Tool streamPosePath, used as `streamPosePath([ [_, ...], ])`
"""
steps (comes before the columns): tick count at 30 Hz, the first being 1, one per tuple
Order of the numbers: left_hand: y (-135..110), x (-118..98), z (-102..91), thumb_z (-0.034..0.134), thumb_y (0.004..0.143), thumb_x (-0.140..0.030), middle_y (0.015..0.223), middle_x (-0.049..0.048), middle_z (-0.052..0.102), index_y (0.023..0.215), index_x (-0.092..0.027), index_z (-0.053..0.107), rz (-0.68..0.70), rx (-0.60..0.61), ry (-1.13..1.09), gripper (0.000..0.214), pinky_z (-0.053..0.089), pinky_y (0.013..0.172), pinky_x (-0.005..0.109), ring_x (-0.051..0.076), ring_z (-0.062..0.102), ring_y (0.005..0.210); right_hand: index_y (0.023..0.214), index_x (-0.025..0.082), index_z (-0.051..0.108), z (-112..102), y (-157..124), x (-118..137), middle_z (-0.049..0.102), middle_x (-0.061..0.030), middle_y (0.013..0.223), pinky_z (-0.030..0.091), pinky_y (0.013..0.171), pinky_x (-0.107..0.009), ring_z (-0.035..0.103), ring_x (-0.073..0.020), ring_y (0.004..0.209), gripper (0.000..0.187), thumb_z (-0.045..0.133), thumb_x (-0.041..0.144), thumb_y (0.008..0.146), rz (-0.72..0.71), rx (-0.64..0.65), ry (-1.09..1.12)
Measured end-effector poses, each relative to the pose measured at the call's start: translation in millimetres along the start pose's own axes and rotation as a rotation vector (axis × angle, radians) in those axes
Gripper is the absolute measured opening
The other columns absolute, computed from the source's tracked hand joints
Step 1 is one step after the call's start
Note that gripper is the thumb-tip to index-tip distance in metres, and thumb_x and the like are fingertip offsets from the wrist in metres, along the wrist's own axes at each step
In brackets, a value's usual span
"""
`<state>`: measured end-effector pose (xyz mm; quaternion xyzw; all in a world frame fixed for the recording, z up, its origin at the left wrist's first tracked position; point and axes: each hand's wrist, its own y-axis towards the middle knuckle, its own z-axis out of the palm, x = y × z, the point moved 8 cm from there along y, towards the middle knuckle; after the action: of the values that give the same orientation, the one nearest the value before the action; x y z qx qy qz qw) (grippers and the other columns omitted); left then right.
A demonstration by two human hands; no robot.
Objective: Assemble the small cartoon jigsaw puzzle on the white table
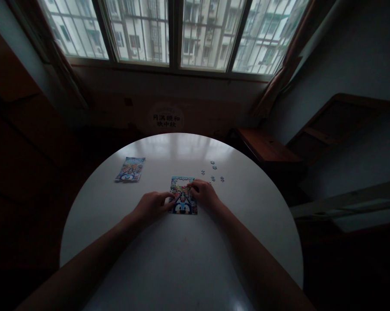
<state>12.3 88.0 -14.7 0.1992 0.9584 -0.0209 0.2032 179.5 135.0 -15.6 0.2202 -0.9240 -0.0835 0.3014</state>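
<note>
A jigsaw puzzle (183, 208), mostly filled in with a blue cartoon face at its near end, lies flat on the white table. A pale gap shows in its upper part. My left hand (154, 203) rests at the puzzle's left edge, thumb and forefinger apart and touching it. Over the upper right of the puzzle, beside the gap, my right hand (204, 193) has its fingertips pinched together. Whatever those fingertips hold, if anything, is too small and dark to make out. Several loose puzzle pieces (213, 178) lie beyond my right hand.
A colourful printed packet (130, 169) with a matching picture lies on the left of the round white table (178, 263). Behind the table are a cardboard box (207, 113) and barred windows (143, 32). A wooden bench (269, 144) stands at the right.
</note>
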Motion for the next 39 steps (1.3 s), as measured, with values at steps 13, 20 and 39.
streamPosePath([
  [13,-0.1,-3.3,-0.8,0.049,0.085,-0.046,0.057,-0.0027,0.058,0.101,-0.028,0.068,0.012,0.004,0.005,0.031,0.029,0.052,0.022,0.01,0.048,0.05,0.106,0.02,0.066,-0.4,-0.4,-1.0,0.068,-0.002,0.078,0.042,0.068,-0.024,0.059,-0.0137,0.067,0.032,0.052,0.016,0.077,0.053,0.004,-0.014],
  [20,0.1,-0.7,0.9,0.05,0.084,-0.046,0.057,-0.0027,0.058,0.103,-0.028,0.068,-0.002,0.01,-0.002,0.032,0.029,0.052,0.022,0.01,0.049,0.05,0.095,0.022,0.07,0.9,-0.4,-0.5,0.07,-0.0043,0.093,0.043,0.076,-0.026,0.062,-0.0165,0.081,0.023,0.053,0.017,0.079,0.029,-0.003,-0.028],
  [39,-0.1,-2.0,0.2,0.05,0.084,-0.045,0.057,-0.003,0.057,0.103,-0.028,0.067,0.018,0.005,-0.005,0.031,0.029,0.051,0.022,0.01,0.048,0.05,0.094,0.022,0.07,0.5,-0.3,0.5,0.07,-0.0039,0.092,0.043,0.076,-0.026,0.062,-0.0164,0.081,0.023,0.052,0.017,0.08,0.013,-0.003,-0.036],
])
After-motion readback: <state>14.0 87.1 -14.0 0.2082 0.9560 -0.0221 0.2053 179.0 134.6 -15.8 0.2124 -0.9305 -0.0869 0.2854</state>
